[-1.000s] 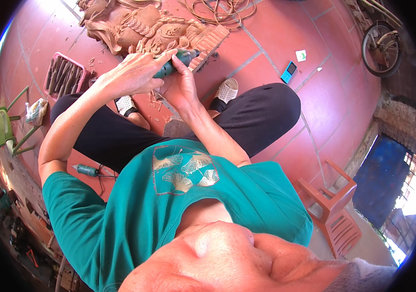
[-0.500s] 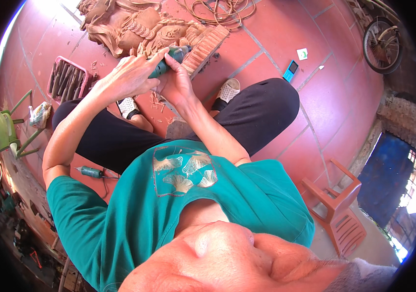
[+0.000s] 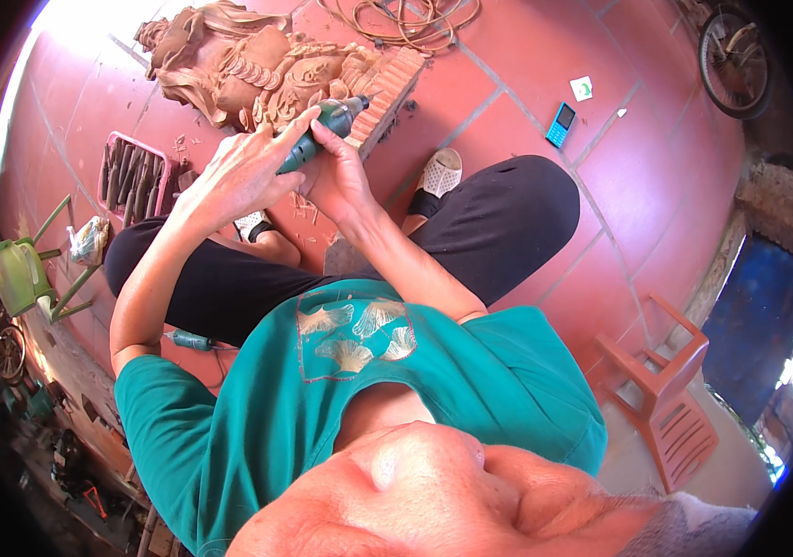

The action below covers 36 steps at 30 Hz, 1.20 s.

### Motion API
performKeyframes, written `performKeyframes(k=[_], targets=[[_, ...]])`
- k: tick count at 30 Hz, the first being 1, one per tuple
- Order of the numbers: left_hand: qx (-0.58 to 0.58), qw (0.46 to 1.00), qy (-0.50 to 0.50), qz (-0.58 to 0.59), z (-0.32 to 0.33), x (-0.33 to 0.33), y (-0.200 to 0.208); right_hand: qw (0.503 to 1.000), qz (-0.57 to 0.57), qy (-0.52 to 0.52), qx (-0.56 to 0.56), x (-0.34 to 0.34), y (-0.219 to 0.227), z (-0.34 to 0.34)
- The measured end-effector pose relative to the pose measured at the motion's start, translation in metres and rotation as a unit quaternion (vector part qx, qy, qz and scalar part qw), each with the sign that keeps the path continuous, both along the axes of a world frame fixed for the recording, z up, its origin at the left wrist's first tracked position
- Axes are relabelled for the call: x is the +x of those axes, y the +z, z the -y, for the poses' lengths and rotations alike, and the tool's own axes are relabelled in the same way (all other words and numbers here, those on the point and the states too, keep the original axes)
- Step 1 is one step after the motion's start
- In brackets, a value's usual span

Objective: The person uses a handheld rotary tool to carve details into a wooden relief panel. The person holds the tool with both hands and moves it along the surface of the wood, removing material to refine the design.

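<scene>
A green rotary tool (image 3: 336,118) is held between my two hands, its dark nose pointing up and to the right. My left hand (image 3: 234,176) grips the tool's body from the left, index finger stretched along it. From the right, my right hand (image 3: 339,181) closes around it with the thumb on top; its other fingers are partly hidden. Just beyond lies a carved brown wooden relief (image 3: 266,70) with figures and a ridged base (image 3: 392,93). The tool's tip overlaps the base in view; I cannot tell if they touch.
Left are a pink tray (image 3: 167,176) of chisels, a green stool (image 3: 20,277) and a plastic bag (image 3: 90,241). Another green power tool (image 3: 190,341) lies by my left thigh. Right are a blue phone (image 3: 560,125), an orange chair (image 3: 661,399) and a wheel (image 3: 735,63). Coiled cord (image 3: 406,23) lies beyond.
The view has shifted slightly, so most things sit a little differently in it. More of the rotary tool's body shows between my hands, which keep hold of it.
</scene>
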State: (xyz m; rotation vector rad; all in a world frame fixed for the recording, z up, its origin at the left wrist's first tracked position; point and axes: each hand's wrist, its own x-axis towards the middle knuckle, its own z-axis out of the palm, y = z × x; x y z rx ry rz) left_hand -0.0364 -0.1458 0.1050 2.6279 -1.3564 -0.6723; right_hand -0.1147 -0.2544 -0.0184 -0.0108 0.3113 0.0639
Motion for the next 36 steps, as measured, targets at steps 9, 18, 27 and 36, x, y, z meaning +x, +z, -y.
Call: performKeyframes(k=[9,18,27,36], targets=[[-0.017,0.999,-0.027,-0.006,0.004,0.007,-0.011,1.000,-0.010,-0.019,0.013,-0.004,-0.002,0.002],[-0.025,0.999,-0.043,-0.001,0.003,0.011,-0.019,0.999,-0.018,-0.026,0.008,-0.004,-0.005,0.002],[-0.007,0.999,-0.032,-0.020,0.002,0.013,-0.016,1.000,-0.017,-0.016,-0.007,-0.002,-0.005,0.002],[-0.001,1.000,-0.020,-0.011,-0.002,0.014,-0.018,1.000,-0.006,-0.013,-0.001,0.003,-0.010,0.000]])
